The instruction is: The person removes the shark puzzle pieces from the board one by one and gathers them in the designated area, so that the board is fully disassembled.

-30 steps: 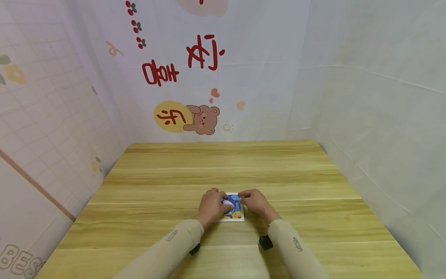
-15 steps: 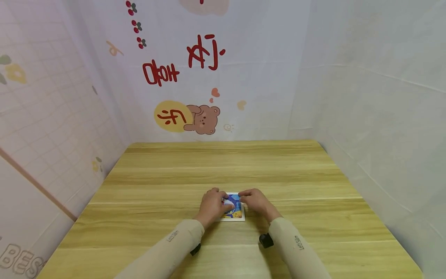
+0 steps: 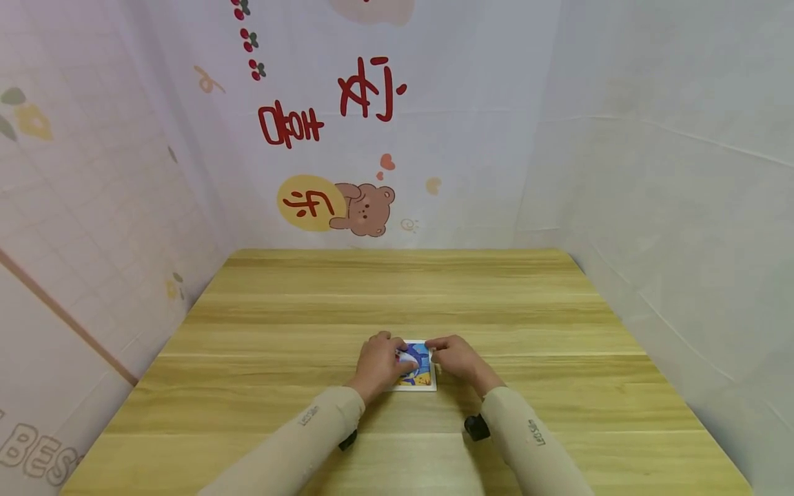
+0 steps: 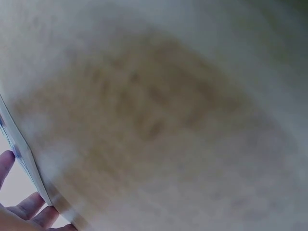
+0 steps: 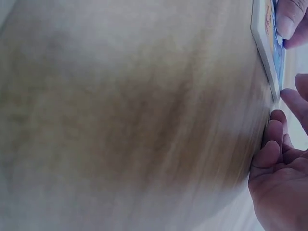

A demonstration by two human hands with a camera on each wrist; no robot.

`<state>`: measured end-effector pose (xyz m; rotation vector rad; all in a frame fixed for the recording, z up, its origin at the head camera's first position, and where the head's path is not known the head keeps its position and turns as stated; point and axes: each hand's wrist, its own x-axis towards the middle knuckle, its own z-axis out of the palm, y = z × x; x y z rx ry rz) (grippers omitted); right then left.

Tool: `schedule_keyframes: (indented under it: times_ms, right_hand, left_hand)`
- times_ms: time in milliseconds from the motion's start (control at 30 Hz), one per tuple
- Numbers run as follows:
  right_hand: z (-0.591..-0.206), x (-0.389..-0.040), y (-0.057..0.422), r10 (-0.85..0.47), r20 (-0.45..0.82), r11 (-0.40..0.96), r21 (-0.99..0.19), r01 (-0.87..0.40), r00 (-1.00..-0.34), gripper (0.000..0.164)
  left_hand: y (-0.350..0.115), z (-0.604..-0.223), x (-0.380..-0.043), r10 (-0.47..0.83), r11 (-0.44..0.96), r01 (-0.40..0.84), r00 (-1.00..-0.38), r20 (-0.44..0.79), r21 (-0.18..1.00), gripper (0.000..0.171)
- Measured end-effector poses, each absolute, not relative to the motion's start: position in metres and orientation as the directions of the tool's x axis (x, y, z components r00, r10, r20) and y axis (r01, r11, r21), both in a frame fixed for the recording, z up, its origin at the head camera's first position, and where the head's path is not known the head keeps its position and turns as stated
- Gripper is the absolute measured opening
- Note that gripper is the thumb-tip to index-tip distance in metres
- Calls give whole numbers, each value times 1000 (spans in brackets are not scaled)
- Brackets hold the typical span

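A small white-framed picture board point(image 3: 423, 375) with a blue, yellow and white cartoon print lies flat on the table. My left hand point(image 3: 378, 365) holds it from the left, covering that part of the print. The left thumb point(image 5: 287, 21) rests on the picture, while the other left fingers point(image 4: 36, 207) lie along the board's edge. At the far right corner is my right hand point(image 3: 455, 357), its index finger point(image 5: 292, 98) touching the corner. The right thumb stays raised apart from the index finger, and the remaining right fingers curl loosely beside the board on the table.
The wood-grain table point(image 3: 279, 303) spreads around the board. A white cloth backdrop point(image 3: 471, 138) with a bear print stands behind, and cloth walls point(image 3: 670, 207) rise at both sides. A dark wrist camera point(image 3: 477, 427) sits under the right sleeve.
The head view has shifted slightly. Both hands keep nearly the same places on the board, with only a slight movement of the right fingers at the corner.
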<state>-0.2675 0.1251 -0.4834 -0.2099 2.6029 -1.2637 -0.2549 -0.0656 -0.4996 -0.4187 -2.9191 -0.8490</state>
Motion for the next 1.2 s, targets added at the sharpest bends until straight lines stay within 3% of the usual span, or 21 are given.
schedule_keyframes:
  times_ms: [400, 733, 1200]
  right_hand:
    - [-482, -269, 125, -196, -214, 574, -816, 65, -957, 29]
    - [-479, -267, 123, -228, -202, 610, -792, 22, -953, 41]
    - [-477, -274, 124, -216, -256, 606, -792, 76, -942, 36]
  left_hand:
    - [-66, -503, -253, 239, 796, 275, -961, 138, 539, 37]
    - [-68, -504, -254, 250, 795, 299, -954, 165, 528, 36]
    - [-67, -493, -253, 244, 808, 264, -964, 109, 527, 38]
